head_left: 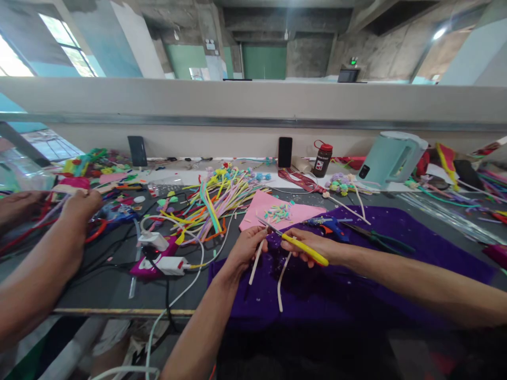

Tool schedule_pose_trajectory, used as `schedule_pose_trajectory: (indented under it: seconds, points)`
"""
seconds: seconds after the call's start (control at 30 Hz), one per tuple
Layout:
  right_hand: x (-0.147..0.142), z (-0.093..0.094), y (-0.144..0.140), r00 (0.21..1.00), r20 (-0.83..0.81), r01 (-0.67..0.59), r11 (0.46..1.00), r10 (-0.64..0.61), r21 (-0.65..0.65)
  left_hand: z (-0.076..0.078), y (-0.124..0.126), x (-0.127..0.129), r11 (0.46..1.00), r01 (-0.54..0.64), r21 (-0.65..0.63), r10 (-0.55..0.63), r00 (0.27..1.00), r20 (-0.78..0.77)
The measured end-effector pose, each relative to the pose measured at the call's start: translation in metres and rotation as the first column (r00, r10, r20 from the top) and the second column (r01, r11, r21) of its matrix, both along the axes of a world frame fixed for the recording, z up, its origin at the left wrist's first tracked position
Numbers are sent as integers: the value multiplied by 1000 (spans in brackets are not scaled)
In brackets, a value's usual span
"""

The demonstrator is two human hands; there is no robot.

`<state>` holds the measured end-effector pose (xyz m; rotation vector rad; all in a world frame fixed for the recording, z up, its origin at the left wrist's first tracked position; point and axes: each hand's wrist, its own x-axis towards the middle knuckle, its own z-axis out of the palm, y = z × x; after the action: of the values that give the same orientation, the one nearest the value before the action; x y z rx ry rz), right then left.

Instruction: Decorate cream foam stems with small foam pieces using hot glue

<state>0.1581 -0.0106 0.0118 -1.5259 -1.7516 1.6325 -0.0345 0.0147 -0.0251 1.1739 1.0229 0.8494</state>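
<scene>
My left hand [249, 245] is closed in a pinch on a cream pipe cleaner [257, 262], whose free end hangs down. Yellow-handled scissors [307, 250] are in my right hand [303, 245], their blades pointing left across the fingertips of my left hand. Below my right hand dangles a second cream pipe cleaner [282, 285]; whether its top is gripped is hidden. Just behind both hands, small pastel cut pieces [279, 212] lie on a pink sheet [253, 211]. Dark purple cloth [336, 295] spreads beneath my hands.
A blue glue gun [336, 230] and green-handled pliers [384, 240] lie on the right. Colourful pipe cleaners [214, 206] are heaped left, near a power strip [158, 258] with cables. Behind stand a bottle [322, 158] and kettle [390, 158]. At far left, another person's hands [81, 208] work.
</scene>
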Motion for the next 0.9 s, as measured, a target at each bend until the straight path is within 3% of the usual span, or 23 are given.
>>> schedule_pose_trajectory:
  seconds: [0.23, 0.37, 0.6, 0.9]
  points:
    - [-4, -7, 5, 1000, -19, -1, 997, -1, -78, -4, 1, -1, 1000, -18, 7, 19, 999, -40]
    - [-3, -4, 15, 1000, -1, -29, 995, 30, -100, -4, 2, -2, 1000, -24, 5, 24, 990, -141]
    - [-11, -8, 34, 962, 248, -161, 968, 111, 191, -16, 6, 0, 1000, -19, 25, 27, 930, -366]
    - [-11, -18, 41, 943, 305, -220, 936, 131, 276, -21, 9, -1, 999, 5, 49, 19, 883, -469]
